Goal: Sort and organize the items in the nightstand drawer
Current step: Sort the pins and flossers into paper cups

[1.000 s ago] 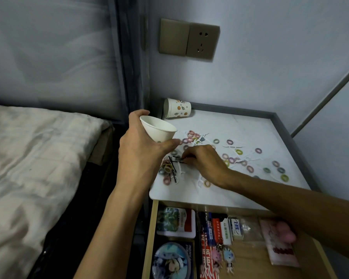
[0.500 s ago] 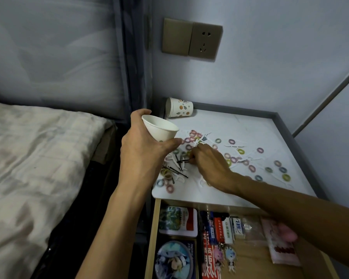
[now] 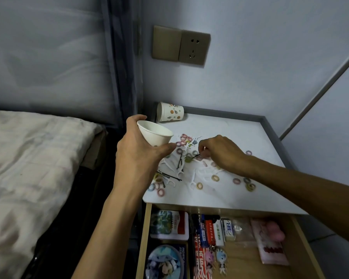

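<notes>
My left hand (image 3: 137, 154) grips a white paper cup (image 3: 154, 135), tilted, above the left edge of the white nightstand top (image 3: 240, 133). My right hand (image 3: 220, 152) hovers over the middle of the top and pinches a thin dark hairpin (image 3: 195, 157) between its fingertips. Several small coloured hair rings (image 3: 215, 178), black hairpins (image 3: 170, 177) and white floss picks (image 3: 191, 179) lie scattered on the top. The open wooden drawer (image 3: 302, 244) below holds cards, boxes, keychains and a pink pouch.
A second paper cup with printed dots (image 3: 170, 112) lies on its side at the back left corner. A bed with pale sheets (image 3: 28, 168) sits to the left. A wall socket (image 3: 181, 46) is above the nightstand.
My right hand has shifted right and back across the top and lifted slightly, now pinching a hairpin. My left hand keeps holding the cup in about the same place.
</notes>
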